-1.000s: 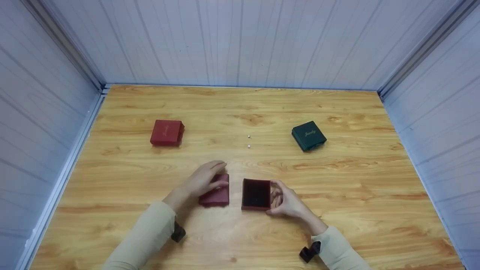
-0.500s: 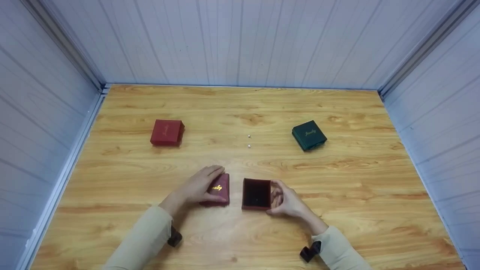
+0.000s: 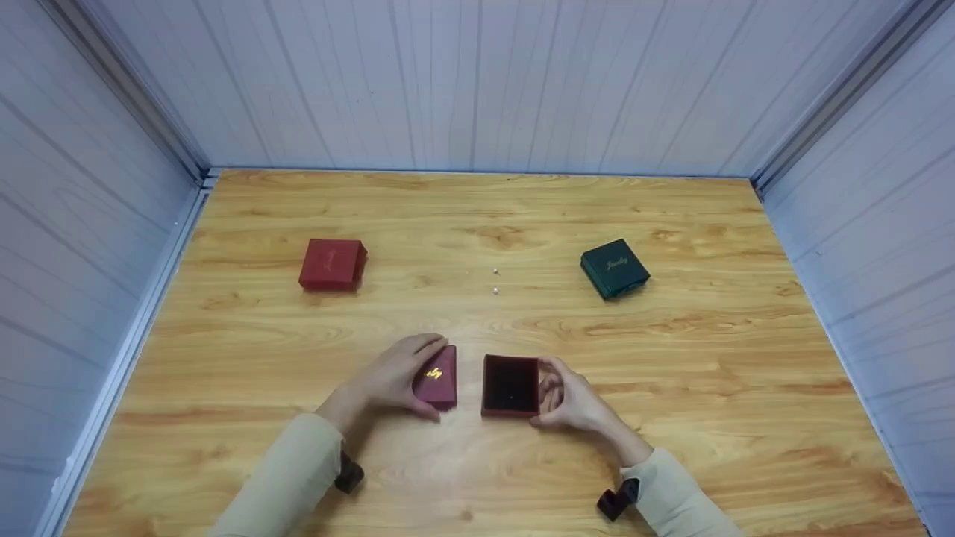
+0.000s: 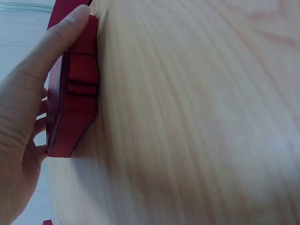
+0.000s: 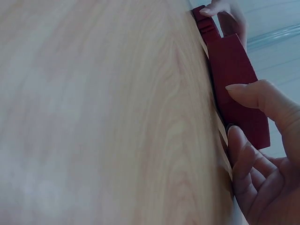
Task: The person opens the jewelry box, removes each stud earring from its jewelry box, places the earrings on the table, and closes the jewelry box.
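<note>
In the head view my left hand [image 3: 392,377] holds a dark red jewelry box piece with gold lettering [image 3: 443,388], thumb on its near side, fingers at its far side. The left wrist view shows my left hand [image 4: 21,101] on the lettered piece [image 4: 77,108], with a ribbon bow on its side. I cannot tell whether it is a lid or a closed box. My right hand [image 3: 580,401] grips the right side of an uncovered dark red box [image 3: 510,413], dark inside with a tiny light speck. In the right wrist view my right thumb presses this box's plain wall [image 5: 239,75].
A red jewelry box [image 3: 330,265] lies back left on the wooden table [image 3: 477,477]. A green jewelry box [image 3: 616,270] sits turned at back right. Two tiny pearl-like studs, a far stud [image 3: 495,271] and a near stud [image 3: 495,291], lie between them. Panel walls enclose three sides.
My left hand has drawn back from across the lettered piece's top, so its gold lettering shows. The thumb has moved down to the near side. The right hand stays still on its box.
</note>
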Tool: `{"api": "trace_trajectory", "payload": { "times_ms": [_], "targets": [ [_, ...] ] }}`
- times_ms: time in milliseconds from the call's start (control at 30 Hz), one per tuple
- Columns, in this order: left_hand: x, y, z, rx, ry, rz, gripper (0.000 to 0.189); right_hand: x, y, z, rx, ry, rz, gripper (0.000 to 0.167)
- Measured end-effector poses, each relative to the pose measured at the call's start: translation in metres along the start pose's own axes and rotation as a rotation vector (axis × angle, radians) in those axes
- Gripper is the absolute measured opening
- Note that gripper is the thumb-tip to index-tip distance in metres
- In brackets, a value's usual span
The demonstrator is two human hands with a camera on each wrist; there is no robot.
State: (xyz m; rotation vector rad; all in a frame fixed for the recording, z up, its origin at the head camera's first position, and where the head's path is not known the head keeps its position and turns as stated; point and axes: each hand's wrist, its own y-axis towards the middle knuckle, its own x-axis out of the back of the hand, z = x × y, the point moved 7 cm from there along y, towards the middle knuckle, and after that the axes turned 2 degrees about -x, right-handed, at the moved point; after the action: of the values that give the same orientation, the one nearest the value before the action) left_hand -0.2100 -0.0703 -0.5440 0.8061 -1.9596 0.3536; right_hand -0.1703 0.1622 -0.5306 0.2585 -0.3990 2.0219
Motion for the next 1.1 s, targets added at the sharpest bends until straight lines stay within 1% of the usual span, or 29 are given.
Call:
{"api": "trace_trajectory", "payload": {
  "times_ms": [67,167,433,667,833,1100],
  "targets": [
    [-0.001,0.000,0.000,0.002,-0.004,0.006,0.110,0.000,0.000,-0.001,-0.005,0.014,0.002,0.080],
    [-0.002,0.000,0.002,0.028,-0.004,0.022,0.108,0.000,0.000,-0.002,-0.016,0.029,0.001,0.080],
    [-0.001,0.000,0.000,0.049,-0.007,0.030,0.104,0.000,0.000,0.000,-0.013,0.005,0.004,0.079],
    [0.000,-0.001,0.000,0.066,0.009,0.035,0.103,0.000,0.000,-0.001,-0.012,0.012,0.000,0.080],
    [0.002,0.000,-0.002,0.061,0.021,0.021,0.102,0.000,0.000,0.000,0.004,-0.007,-0.004,0.079],
    [0.006,0.002,-0.010,0.049,0.027,-0.011,0.101,0.000,0.000,0.001,0.023,-0.018,0.005,0.078]
  ]
}}
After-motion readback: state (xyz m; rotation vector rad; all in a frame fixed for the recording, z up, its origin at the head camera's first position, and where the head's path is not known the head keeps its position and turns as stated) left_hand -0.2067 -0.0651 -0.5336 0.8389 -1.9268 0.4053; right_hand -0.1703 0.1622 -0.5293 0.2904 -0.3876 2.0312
